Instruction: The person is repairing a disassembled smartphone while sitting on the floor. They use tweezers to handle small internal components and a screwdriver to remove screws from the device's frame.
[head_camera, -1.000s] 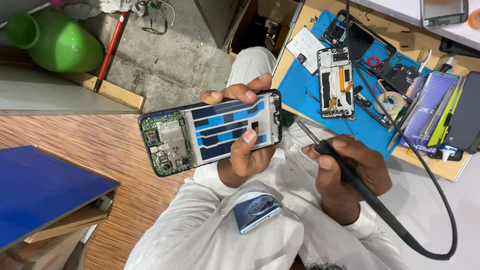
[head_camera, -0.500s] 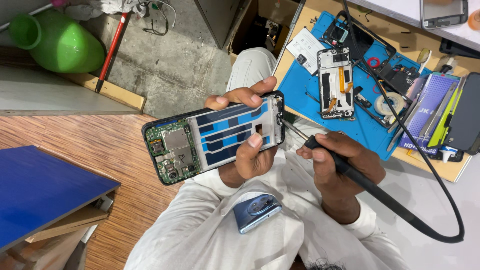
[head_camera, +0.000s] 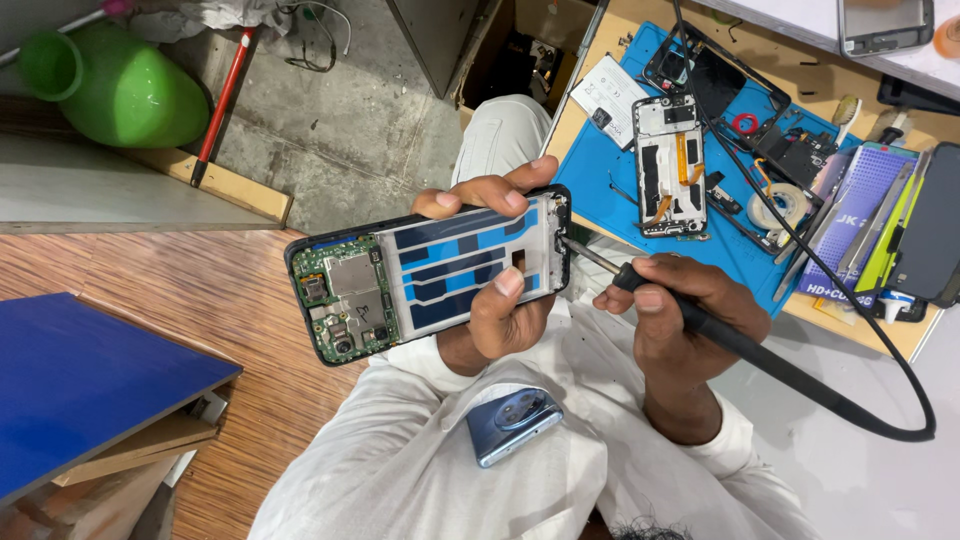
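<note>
My left hand (head_camera: 497, 300) grips an opened phone frame (head_camera: 430, 270), held sideways with its green circuit board at the left end and blue strips across the middle. My right hand (head_camera: 680, 320) holds a black corded tool (head_camera: 760, 355) like a pen. Its thin metal tip (head_camera: 585, 252) touches the right end of the phone frame. A blue-grey phone back cover (head_camera: 512, 425) with a round camera ring lies on my lap.
A blue work mat (head_camera: 610, 185) on the wooden bench at upper right carries another opened phone (head_camera: 670, 165), a tape roll (head_camera: 775, 205), tweezers and small parts. A green plastic container (head_camera: 125, 90) and a red-handled stick (head_camera: 222, 105) lie on the floor. A blue board (head_camera: 80, 380) sits lower left.
The phone frame has tilted slightly and shifted right. My right hand has brought the tool tip up against the frame's right end.
</note>
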